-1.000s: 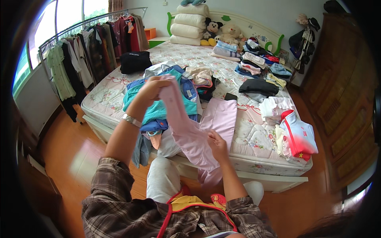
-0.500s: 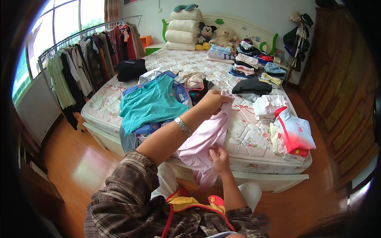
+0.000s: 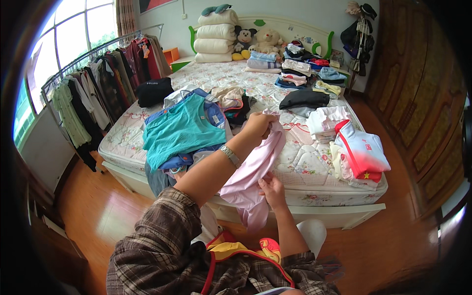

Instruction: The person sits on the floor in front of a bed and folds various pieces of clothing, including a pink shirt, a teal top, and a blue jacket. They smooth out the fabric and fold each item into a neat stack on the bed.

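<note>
Pink garment point(image 3: 253, 172), spanning the near edge of the mattress point(image 3: 309, 164), long axis running lengthwise to it. Left hand point(image 3: 259, 127): closed on far end, above mattress. Right hand point(image 3: 273, 191): pinching right side, nearer that edge.

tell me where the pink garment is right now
In the head view, the pink garment is near the middle, held by the left hand above and the right hand below, to the right of the teal top.

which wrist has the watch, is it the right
No, the watch is on the wrist of the left hand, while the wrist of the right hand is bare.
</note>
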### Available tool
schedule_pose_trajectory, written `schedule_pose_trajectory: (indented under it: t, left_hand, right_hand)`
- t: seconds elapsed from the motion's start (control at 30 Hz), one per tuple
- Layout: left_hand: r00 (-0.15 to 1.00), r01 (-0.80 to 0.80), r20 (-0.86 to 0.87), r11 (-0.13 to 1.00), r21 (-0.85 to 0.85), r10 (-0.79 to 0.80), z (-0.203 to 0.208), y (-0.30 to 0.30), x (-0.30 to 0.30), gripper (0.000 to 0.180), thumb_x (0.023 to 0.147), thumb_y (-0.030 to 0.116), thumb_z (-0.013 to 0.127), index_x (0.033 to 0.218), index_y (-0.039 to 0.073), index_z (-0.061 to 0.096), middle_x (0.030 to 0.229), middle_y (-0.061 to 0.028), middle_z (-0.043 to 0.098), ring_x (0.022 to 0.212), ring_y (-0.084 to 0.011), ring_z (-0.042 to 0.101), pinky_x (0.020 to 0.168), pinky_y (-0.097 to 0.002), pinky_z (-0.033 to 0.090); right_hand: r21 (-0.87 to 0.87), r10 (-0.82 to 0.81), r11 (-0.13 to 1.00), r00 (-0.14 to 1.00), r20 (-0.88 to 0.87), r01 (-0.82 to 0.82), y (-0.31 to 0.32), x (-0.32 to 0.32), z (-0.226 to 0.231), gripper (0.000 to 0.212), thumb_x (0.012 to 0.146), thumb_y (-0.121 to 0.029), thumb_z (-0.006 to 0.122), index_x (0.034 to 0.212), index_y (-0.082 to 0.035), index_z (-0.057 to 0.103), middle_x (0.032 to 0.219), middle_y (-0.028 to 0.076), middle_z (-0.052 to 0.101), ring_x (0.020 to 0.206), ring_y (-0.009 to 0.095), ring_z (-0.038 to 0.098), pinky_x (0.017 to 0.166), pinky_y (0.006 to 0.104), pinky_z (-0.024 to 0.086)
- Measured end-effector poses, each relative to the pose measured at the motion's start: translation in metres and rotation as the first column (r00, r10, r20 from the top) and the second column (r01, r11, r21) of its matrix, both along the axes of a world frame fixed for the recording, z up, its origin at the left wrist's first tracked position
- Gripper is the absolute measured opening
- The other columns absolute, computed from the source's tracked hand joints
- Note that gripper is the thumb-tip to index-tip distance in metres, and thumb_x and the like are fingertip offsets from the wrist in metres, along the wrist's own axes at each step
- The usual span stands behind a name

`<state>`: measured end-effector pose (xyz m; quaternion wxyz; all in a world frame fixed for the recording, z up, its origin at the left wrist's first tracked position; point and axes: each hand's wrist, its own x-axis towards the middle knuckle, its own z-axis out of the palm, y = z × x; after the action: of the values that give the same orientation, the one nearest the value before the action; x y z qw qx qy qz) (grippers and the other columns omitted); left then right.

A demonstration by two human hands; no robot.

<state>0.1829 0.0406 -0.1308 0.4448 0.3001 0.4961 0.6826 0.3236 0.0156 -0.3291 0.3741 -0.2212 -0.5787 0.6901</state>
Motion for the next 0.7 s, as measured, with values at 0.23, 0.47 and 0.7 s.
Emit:
schedule_pose_trajectory:
  t: [0.23, 0.47, 0.7]
  left_hand:
    - [0.976, -0.206, 0.079, 0.978, 0.011, 0.205, -0.002, 0.021, -0.008, 0.017, 0.082, 0.008, 0.062, 0.071, 0.008, 0.048, 0.053, 0.0008, 0.041, 0.034, -0.0070, 0.031, 0.034, -0.0260, 0.016]
    - [0.867, -0.484, 0.186, 0.870, 0.094, 0.462, -0.042, 0.063, -0.039, 0.015, 0.081, 0.007, 0.062, 0.082, 0.002, 0.047, 0.062, -0.0054, 0.051, 0.042, -0.0127, 0.046, 0.036, -0.0280, 0.032]
    - [0.818, -0.569, 0.174, 0.814, 0.117, 0.548, -0.063, 0.113, -0.051, 0.014, 0.084, 0.012, 0.060, 0.088, 0.003, 0.050, 0.069, -0.0083, 0.056, 0.041, -0.0121, 0.047, 0.036, -0.0260, 0.034]
  right_hand:
    - [0.040, -0.037, 0.999, 0.993, 0.112, 0.033, 0.002, 0.000, -0.002, 0.057, 0.088, -0.013, 0.059, 0.133, 0.010, 0.033, 0.094, 0.011, 0.060, 0.076, 0.014, 0.062, 0.057, 0.0230, 0.052]
    - [0.042, -0.001, 0.999, 0.990, 0.141, -0.005, 0.005, 0.002, 0.003, 0.056, 0.090, -0.011, 0.054, 0.135, 0.011, 0.029, 0.099, 0.015, 0.061, 0.073, 0.014, 0.063, 0.056, 0.0218, 0.051]
    - [0.040, -0.036, 0.999, 0.975, 0.219, 0.028, 0.012, 0.004, 0.004, 0.050, 0.090, -0.013, 0.055, 0.132, 0.006, 0.038, 0.084, 0.009, 0.061, 0.062, 0.011, 0.061, 0.048, 0.0221, 0.047]
